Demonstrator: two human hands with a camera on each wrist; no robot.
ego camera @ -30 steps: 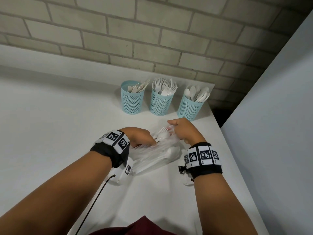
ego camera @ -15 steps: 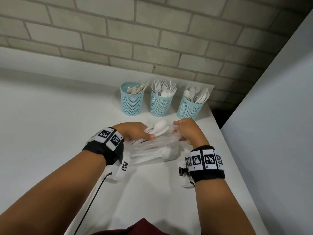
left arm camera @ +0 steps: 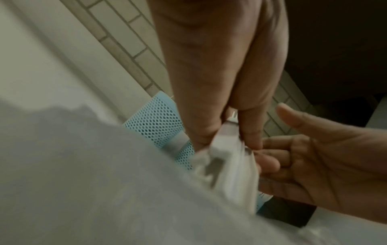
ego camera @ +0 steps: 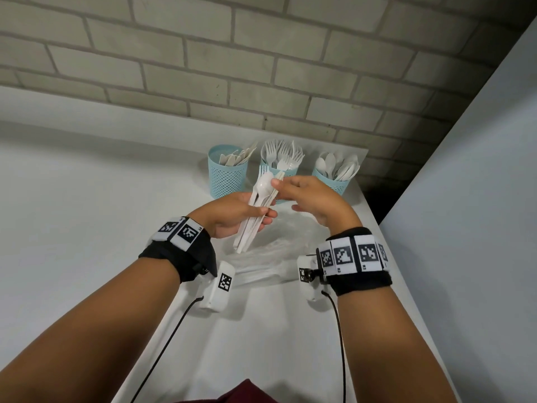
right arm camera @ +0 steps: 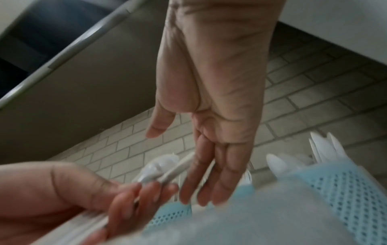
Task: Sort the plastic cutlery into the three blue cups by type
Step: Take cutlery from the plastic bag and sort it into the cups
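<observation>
We hold a mixed bundle of white plastic cutlery [ego camera: 257,212] in our left hand [ego camera: 232,215], fingers and thumb wrapped round the handles, just left of the frame's centre in the head view; a spoon bowl, fork tines and a flat handle end fan out at its top. Our right hand [ego camera: 308,196] reaches across with fingers mostly extended, its fingertips touching the bundle's top end; whether they actually pinch a piece we cannot tell. The three blue cups [ego camera: 227,171] stand in the upper middle, holding knives, forks and spoons from left to right. The risk we see: drawing one piece from a tightly stacked bundle could drag its neighbours loose and scatter them, or a piece could land in the wrong cup, since the white shapes look alike. Compared with half a second ago, the bundle has risen off the clear plastic bag [ego camera: 270,263], which now lies crumpled on the white table [ego camera: 87,213] beneath our wrists.
</observation>
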